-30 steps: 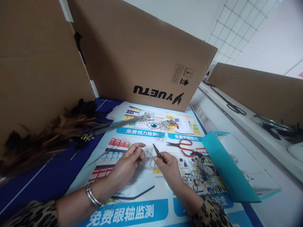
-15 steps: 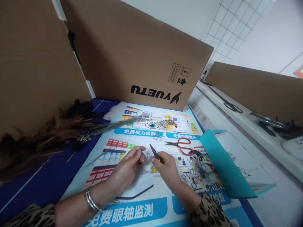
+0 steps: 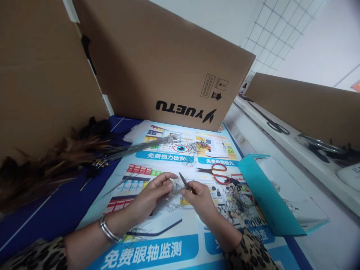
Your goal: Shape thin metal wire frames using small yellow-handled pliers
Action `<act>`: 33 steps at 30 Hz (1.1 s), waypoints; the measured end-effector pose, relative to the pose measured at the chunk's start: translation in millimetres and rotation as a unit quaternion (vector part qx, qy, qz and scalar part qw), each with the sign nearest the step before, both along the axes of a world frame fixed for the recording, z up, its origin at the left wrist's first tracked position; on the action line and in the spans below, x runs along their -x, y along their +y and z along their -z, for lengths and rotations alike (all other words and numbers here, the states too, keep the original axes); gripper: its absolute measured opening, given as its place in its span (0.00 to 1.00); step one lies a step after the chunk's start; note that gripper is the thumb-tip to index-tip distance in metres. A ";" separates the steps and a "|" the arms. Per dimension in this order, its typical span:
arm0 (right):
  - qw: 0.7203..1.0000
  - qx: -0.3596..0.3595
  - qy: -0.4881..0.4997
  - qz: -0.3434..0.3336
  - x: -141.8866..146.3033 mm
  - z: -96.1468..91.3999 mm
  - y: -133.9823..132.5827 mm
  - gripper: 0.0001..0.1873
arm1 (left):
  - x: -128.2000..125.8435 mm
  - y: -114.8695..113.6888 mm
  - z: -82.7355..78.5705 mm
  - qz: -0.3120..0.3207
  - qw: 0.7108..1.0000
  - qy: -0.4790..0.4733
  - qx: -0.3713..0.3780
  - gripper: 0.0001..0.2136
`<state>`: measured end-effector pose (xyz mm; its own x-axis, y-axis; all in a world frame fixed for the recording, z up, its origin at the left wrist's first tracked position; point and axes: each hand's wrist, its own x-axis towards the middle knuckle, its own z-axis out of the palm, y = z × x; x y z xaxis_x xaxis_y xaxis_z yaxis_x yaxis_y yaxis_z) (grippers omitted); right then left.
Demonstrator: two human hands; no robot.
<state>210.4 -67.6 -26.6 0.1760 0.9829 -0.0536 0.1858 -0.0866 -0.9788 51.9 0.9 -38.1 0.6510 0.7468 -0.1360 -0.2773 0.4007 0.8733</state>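
Note:
My left hand (image 3: 160, 189) is closed, thumb against bent fingers, over a tangle of thin wire (image 3: 176, 187). The wire is fine and partly hidden behind the fingers. In my right hand (image 3: 199, 197) sits a dark, narrow-tipped tool that looks like pliers (image 3: 184, 181), its tip pointing up and left near the left fingertips. Just beyond lie red-handled scissors (image 3: 219, 173), blades to the left. Right of my right hand spreads a heap of small wire rings and loops (image 3: 239, 204).
A teal tray (image 3: 258, 195) with wire pieces stands at the right. Long thin wires (image 3: 146, 145) and brown feathers (image 3: 56, 161) lie to the left. A cardboard panel (image 3: 168, 63) rises behind the printed mat (image 3: 188, 225). Black scissors (image 3: 277, 126) rest on the white ledge.
My left fingers have straightened a little and spread from the tight pinch. More of the thin wire shows below them. My right hand holds the tool almost in the same place.

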 end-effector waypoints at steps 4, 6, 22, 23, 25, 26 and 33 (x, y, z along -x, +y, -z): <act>1.000 0.008 0.007 -0.014 1.8 -0.5 -1.6 0.10 | 0.2 1.5 0.0 0.018 0.999 0.027 -0.034 0.11; 1.000 0.013 0.010 -0.019 2.1 -0.9 -2.1 0.10 | 0.4 2.5 -0.2 0.021 0.997 0.048 -0.055 0.09; 0.998 0.021 0.053 -0.006 0.8 -4.2 -1.7 0.09 | 3.6 6.4 -0.3 0.047 0.989 0.083 -0.116 0.03; 0.998 0.018 0.053 -0.004 1.0 -3.9 -1.7 0.09 | 3.6 6.5 -0.2 0.048 0.988 0.083 -0.120 0.03; 0.998 0.018 0.052 -0.001 1.2 -3.2 -1.7 0.08 | 3.3 6.4 0.0 0.045 0.989 0.076 -0.115 0.02; 0.998 0.018 0.052 0.000 1.2 -2.9 -1.7 0.08 | 3.1 6.1 0.0 0.043 0.991 0.068 -0.104 0.02; 0.999 -0.002 0.030 0.024 3.6 -0.7 -3.4 0.07 | 2.0 1.6 -4.5 0.068 0.996 0.043 -0.036 0.05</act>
<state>206.8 -71.0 -26.0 0.2205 0.9734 -0.0614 0.1230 -0.0902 -0.9883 49.8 2.5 -33.5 0.7346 0.6627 -0.1456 -0.1472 0.3651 0.9193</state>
